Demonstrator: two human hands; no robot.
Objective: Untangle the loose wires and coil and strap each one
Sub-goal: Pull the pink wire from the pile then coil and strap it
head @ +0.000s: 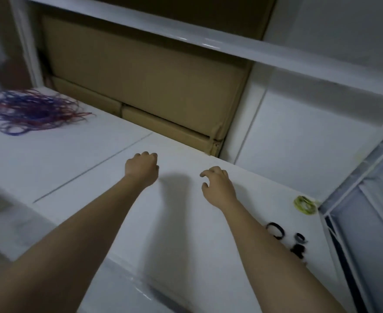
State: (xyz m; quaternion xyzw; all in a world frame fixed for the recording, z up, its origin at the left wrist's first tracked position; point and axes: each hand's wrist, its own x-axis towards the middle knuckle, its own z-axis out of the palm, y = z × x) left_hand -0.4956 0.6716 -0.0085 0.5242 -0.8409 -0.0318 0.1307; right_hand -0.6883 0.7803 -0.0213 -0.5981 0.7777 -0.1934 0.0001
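one yellow coil point(305, 205) done at the desk's point(77, 159) right edge; tangle point(31, 111) untouched far left; left hand point(142, 169) fisted empty, right hand point(217, 186) loosely curled, empty.

The white table point(77, 159) bears tangled wires point(31, 110), a yellow-green coil point(305, 204) and seemingly black straps point(286, 238).

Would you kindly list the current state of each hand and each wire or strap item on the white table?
left hand: fingers curled, holding nothing, over the table.
right hand: fingers loosely curled, holding nothing.
red and blue wires: tangled in a loose heap, untouched, far left.
yellow-green wire coil: coiled, lying flat near the table's right edge.
black straps: looped, lying loose beside the right forearm.
white table: bears all of these.
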